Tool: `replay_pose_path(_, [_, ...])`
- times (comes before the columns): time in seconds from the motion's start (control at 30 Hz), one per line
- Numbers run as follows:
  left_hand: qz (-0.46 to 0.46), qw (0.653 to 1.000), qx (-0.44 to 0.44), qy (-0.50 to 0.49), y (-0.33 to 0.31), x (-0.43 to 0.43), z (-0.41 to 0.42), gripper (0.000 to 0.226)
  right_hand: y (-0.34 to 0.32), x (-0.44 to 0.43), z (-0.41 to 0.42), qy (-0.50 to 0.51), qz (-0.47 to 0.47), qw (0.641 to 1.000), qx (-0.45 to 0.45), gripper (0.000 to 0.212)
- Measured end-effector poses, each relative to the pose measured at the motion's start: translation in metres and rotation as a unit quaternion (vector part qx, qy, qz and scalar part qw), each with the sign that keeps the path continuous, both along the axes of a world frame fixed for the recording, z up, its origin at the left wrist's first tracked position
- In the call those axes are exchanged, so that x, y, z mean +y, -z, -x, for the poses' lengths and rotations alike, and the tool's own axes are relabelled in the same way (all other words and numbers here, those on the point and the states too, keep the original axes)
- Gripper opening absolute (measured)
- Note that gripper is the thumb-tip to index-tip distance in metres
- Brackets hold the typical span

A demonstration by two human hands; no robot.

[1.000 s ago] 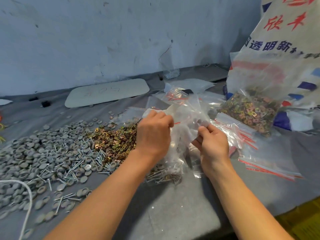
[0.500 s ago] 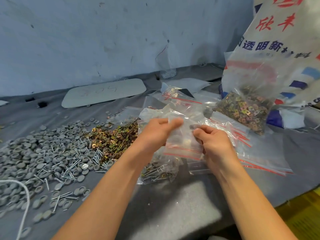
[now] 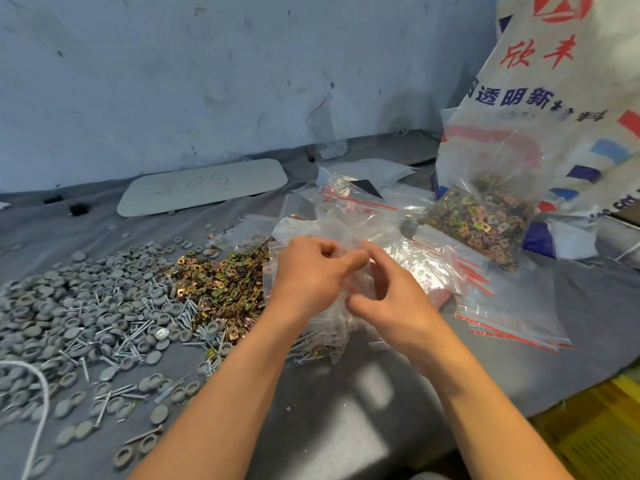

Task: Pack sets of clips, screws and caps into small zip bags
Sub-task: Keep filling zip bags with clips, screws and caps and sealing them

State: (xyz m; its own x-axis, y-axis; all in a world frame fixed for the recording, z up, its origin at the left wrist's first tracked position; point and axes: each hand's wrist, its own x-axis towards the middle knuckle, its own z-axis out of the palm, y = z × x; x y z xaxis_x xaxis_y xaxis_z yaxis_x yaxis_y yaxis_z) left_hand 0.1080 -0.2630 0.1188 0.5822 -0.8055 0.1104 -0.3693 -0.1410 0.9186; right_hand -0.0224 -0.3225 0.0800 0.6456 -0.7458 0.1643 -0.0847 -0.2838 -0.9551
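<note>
My left hand (image 3: 311, 271) pinches a small clear zip bag (image 3: 351, 284) with a red seal line, fingers curled and thumb stretched right. Just right of it, my right hand (image 3: 391, 299) has loosely spread fingers at the bag, with a gap between thumb and fingers. The bag is blurred, so its contents cannot be made out. To the left on the grey sheet lie brass clips (image 3: 221, 285), silver screws (image 3: 138, 327) and grey caps (image 3: 69, 306). Under my wrists lie filled bags (image 3: 318, 344) of screws and clips.
Empty zip bags (image 3: 502, 313) fan out to the right. A large clear bag of clips (image 3: 485, 223) leans on a printed woven sack (image 3: 571, 98). A white board (image 3: 204, 185) lies by the wall, a white cord (image 3: 38, 393) at the left. The table edge (image 3: 554, 407) runs lower right.
Both hands have come down toward the table with the small bag. My right hand's fingers, which pinched the bag before, have spread apart. My left hand keeps its hold.
</note>
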Motion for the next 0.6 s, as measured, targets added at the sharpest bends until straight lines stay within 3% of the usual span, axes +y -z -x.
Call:
replay_pose_path(0.1, [0.006,0.992,0.091,0.084,-0.002,-0.001,0.005,0.009,0.007,0.002,0.002,0.054,-0.079,0.993,-0.062,0.055])
replay_pose_path(0.23, [0.014,0.984,0.087,0.157,0.001,0.004,0.005,0.046,0.009,0.006,-0.002,0.049,-0.234,0.956,-0.169,0.052])
replay_pose_path(0.43, [-0.004,0.999,0.035,0.013,0.013,-0.003,0.006,0.026,0.006,0.012,-0.001,-0.040,-0.252,0.937,-0.241,0.057])
replay_pose_path(0.53, [-0.027,0.998,-0.051,-0.021,0.017,-0.006,0.003,0.023,0.007,0.011,0.000,-0.014,-0.299,0.926,-0.230,0.040])
replay_pose_path(0.6, [-0.035,0.997,-0.063,0.028,0.015,-0.005,-0.004,0.023,0.008,0.008,0.002,-0.014,-0.329,0.918,-0.222,0.026])
